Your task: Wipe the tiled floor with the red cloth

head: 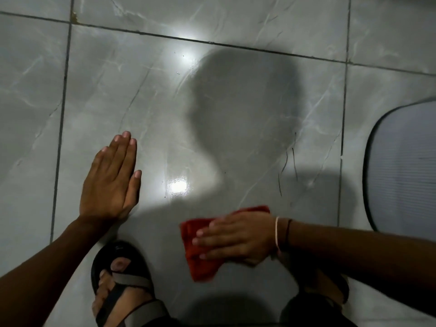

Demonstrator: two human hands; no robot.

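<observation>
The red cloth (200, 260) lies flat on the glossy grey marbled floor tile (212, 109), low in the middle of the view. My right hand (236, 239) presses down on it with flat fingers pointing left, covering its right half. My left hand (111, 178) rests palm-down on the same tile to the left, fingers together and pointing away from me, holding nothing. Bands circle my right wrist.
My left foot in a dark strapped sandal (122, 284) stands just below and between the hands; the right foot (330, 293) is partly hidden under my right forearm. A grey mat with a dark rim (401, 166) lies at the right edge. Thin hairs (286, 161) lie on the tile.
</observation>
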